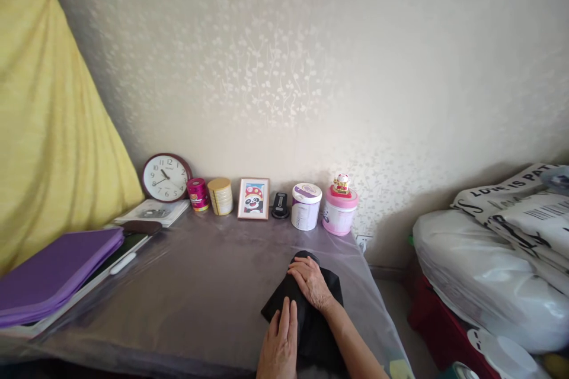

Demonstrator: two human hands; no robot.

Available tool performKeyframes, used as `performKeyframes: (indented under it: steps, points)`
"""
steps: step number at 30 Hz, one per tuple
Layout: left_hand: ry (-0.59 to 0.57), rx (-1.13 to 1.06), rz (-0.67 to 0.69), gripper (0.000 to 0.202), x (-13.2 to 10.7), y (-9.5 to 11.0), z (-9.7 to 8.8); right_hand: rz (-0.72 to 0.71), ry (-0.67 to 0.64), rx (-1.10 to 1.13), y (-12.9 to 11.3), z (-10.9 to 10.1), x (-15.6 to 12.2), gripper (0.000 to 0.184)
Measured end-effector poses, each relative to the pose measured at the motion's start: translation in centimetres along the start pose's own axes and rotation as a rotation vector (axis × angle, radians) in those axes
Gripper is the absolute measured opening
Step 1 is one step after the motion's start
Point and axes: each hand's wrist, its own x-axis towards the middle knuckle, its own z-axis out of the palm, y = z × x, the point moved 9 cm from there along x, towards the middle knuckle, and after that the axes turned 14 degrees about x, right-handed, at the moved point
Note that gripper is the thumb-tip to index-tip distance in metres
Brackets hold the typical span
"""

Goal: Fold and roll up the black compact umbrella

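A folded piece of black cloth lies near the right front part of the table; I cannot tell what kind of item it is. Its left side comes to a point, and a rounded end shows at the far side. My left hand rests at its left edge, fingers stretched out together and pointing away from me. Flat across the upper part of the cloth lies my right hand, its fingers slightly bent over the far end. Neither hand grips anything that I can see.
Along the wall stand a round clock, a pink can, a yellow-lidded jar, a panda picture, a white tub and a pink-lidded tub. Purple folders lie left. Bulging bags sit beyond the table's right edge.
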Motion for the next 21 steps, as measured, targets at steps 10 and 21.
performKeyframes:
  steps: [10, 21]
  points:
    - [-0.048, -0.001, -0.066, 0.096, -0.4, -0.8, -1.7, 0.183, 0.267, -0.143, 2.5, -4.3, 1.4, 0.032]
    - [-0.044, -0.072, -0.102, 0.096, -1.2, -1.7, -3.7, 0.185, 0.357, 0.031, 2.2, -4.9, -4.6, 0.026]
